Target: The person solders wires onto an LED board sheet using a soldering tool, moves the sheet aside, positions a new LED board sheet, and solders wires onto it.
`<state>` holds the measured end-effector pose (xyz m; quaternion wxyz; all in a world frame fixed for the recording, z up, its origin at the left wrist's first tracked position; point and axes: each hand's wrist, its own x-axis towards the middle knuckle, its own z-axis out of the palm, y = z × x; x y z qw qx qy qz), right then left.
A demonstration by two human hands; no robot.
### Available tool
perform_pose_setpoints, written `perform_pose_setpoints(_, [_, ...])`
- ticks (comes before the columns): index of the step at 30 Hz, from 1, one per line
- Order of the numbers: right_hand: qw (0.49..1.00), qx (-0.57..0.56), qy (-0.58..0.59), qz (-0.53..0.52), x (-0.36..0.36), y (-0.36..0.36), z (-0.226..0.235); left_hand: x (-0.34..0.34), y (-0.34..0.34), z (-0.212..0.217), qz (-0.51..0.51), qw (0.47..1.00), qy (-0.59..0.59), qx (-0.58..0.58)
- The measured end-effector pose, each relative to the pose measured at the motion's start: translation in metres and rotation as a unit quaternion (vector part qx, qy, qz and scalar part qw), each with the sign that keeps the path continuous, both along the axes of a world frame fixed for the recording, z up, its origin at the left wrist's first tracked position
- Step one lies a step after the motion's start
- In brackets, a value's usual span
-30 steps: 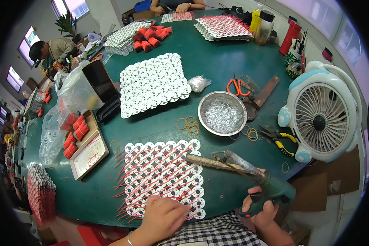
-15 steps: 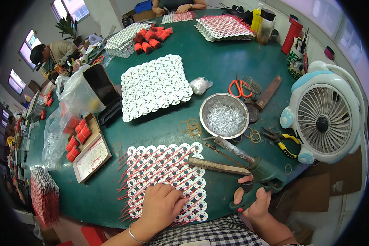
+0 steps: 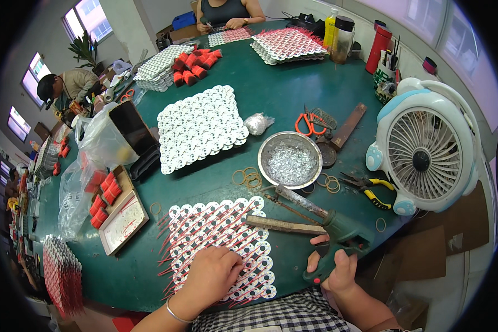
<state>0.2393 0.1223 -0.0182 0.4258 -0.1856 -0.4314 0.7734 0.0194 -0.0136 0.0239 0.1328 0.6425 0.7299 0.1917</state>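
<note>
A panel of round white circuit boards (image 3: 266,262) lies flat on the table before me, with thin red wires (image 3: 167,252) slanting across it and past its left edge. My left hand (image 3: 213,274) rests on the panel's lower middle, its fingers curled and the thumb pressed to the forefinger. What that pinch holds, if anything, is hidden. My right hand (image 3: 340,271) is wrapped round the handle of a green soldering gun (image 3: 343,231) at the panel's right. The gun's metal barrel points up and left, and a flat wooden strip (image 3: 285,224) beside it reaches over the panel.
Beyond the gun stand a metal bowl (image 3: 319,160) of silvery bits, pliers (image 3: 377,193) and a fan (image 3: 420,160). A stack of white boards (image 3: 199,130) lies farther back; a cardboard tray (image 3: 124,221) with red wire bundles sits left. Across the table, another person's hands (image 3: 235,23) work.
The whole view has shifted slightly, showing more of the person across the table. Both hands and the soldering gun keep nearly the same places over the panel.
</note>
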Motion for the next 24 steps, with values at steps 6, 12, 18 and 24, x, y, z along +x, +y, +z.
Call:
perform_pose_setpoints(6, [0.999, 0.032, -0.033, -0.014, -0.004, 0.0, 0.006, 0.006, -0.001, 0.007, -0.015, 0.999, 0.026, 0.021])
perform_pose_setpoints(12, [0.997, -0.046, -0.058, -0.022, -0.009, -0.003, 0.011, 0.019, -0.002, 0.016, 0.01, 0.989, 0.144, -0.02])
perform_pose_setpoints(18, [0.991, -0.123, -0.001, 0.043, -0.041, -0.013, 0.025, 0.017, 0.002, 0.012, -0.025, 0.987, 0.156, -0.028])
perform_pose_setpoints(24, [1.0, -0.019, -0.006, 0.018, -0.043, -0.003, 0.021, 0.015, -0.005, 0.005, -0.019, 0.99, 0.142, -0.009])
